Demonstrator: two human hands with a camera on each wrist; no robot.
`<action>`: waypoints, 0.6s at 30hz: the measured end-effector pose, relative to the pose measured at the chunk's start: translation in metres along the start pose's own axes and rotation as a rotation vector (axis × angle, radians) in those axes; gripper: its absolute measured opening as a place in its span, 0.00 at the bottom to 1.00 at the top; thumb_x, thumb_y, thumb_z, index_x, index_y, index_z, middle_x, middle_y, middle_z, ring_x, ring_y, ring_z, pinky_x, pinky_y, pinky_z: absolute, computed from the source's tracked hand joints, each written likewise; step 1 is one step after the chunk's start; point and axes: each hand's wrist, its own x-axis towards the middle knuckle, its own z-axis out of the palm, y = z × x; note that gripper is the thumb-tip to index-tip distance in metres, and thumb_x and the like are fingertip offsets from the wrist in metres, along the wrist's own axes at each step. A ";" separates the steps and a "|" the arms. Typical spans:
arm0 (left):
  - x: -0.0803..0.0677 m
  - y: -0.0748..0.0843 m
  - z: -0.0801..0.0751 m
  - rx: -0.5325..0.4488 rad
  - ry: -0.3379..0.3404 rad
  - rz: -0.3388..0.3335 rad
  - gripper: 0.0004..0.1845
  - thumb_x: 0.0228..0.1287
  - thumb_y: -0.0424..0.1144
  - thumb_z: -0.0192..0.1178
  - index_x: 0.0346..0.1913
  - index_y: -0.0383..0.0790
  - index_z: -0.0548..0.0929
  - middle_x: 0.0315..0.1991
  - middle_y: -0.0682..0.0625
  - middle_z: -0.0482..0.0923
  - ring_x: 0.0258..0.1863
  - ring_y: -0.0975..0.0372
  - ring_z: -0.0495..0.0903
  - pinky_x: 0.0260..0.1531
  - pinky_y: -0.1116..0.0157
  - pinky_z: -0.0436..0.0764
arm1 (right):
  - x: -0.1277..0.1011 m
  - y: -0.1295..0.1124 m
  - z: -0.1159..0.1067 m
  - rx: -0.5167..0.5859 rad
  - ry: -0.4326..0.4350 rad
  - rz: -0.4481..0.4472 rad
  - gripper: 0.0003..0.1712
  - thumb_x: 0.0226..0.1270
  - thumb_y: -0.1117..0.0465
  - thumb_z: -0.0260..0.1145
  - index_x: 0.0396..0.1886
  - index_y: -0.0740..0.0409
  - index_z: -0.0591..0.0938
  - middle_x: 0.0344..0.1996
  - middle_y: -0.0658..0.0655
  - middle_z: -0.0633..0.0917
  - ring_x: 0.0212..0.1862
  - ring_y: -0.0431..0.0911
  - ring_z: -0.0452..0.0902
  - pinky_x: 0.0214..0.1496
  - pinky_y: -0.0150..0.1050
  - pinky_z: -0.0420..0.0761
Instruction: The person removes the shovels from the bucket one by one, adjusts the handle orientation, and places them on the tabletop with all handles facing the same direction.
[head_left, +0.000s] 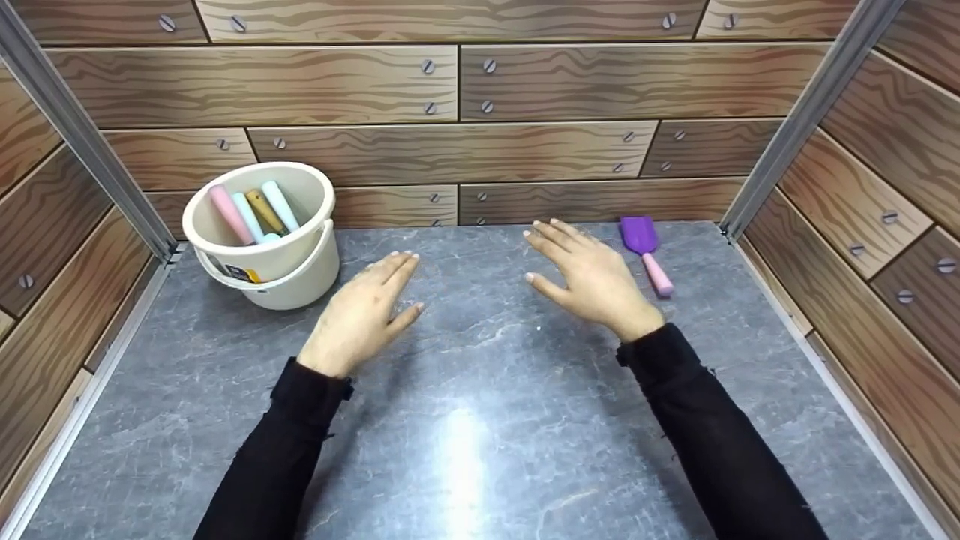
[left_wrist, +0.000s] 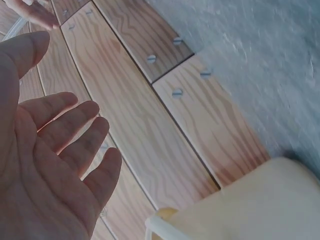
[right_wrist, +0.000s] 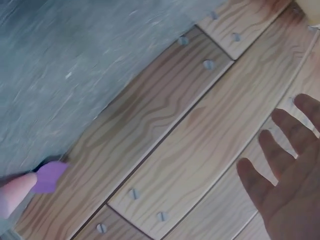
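Both hands hover above the grey tabletop with fingers extended and nothing in them. My left hand (head_left: 358,319) is just right of a cream bucket (head_left: 300,274). Inside the bucket lean several tools, of which mostly handles show: a pink handle (head_left: 231,214), light blue handles (head_left: 279,205) and a mustard-yellow handle (head_left: 265,211). Their working ends are hidden. My right hand (head_left: 592,277) is beside a small shovel-like tool with a purple blade (head_left: 639,235) and pink handle (head_left: 657,275), lying on the table and not touched. The left wrist view shows the left palm (left_wrist: 45,165) with its fingers spread.
Wood-patterned panels (head_left: 547,82) close off the back and both sides, with grey metal posts (head_left: 810,112) at the corners. The bucket's handle (head_left: 300,270) hangs down on its front. Light reflects off the grey marbled tabletop (head_left: 480,360).
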 end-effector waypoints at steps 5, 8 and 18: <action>-0.001 -0.008 -0.009 0.008 0.014 -0.037 0.41 0.89 0.53 0.67 0.91 0.33 0.69 0.89 0.34 0.73 0.90 0.40 0.73 0.94 0.39 0.70 | -0.001 -0.014 -0.001 0.012 -0.037 -0.009 0.43 0.90 0.33 0.64 0.92 0.48 0.73 0.92 0.59 0.73 0.94 0.61 0.65 0.97 0.66 0.69; -0.002 -0.013 -0.015 0.010 0.017 -0.065 0.42 0.89 0.54 0.66 0.92 0.34 0.68 0.90 0.35 0.72 0.91 0.40 0.72 0.95 0.38 0.68 | -0.002 -0.021 0.000 0.003 -0.030 -0.026 0.43 0.90 0.32 0.63 0.92 0.48 0.73 0.92 0.59 0.73 0.94 0.61 0.66 0.96 0.67 0.69; -0.006 -0.028 -0.027 -0.002 0.050 -0.134 0.42 0.91 0.54 0.64 0.92 0.34 0.66 0.91 0.35 0.70 0.93 0.40 0.68 0.95 0.37 0.66 | -0.004 -0.037 0.003 -0.001 -0.021 -0.080 0.43 0.90 0.32 0.63 0.93 0.47 0.72 0.92 0.57 0.74 0.93 0.62 0.68 0.96 0.66 0.69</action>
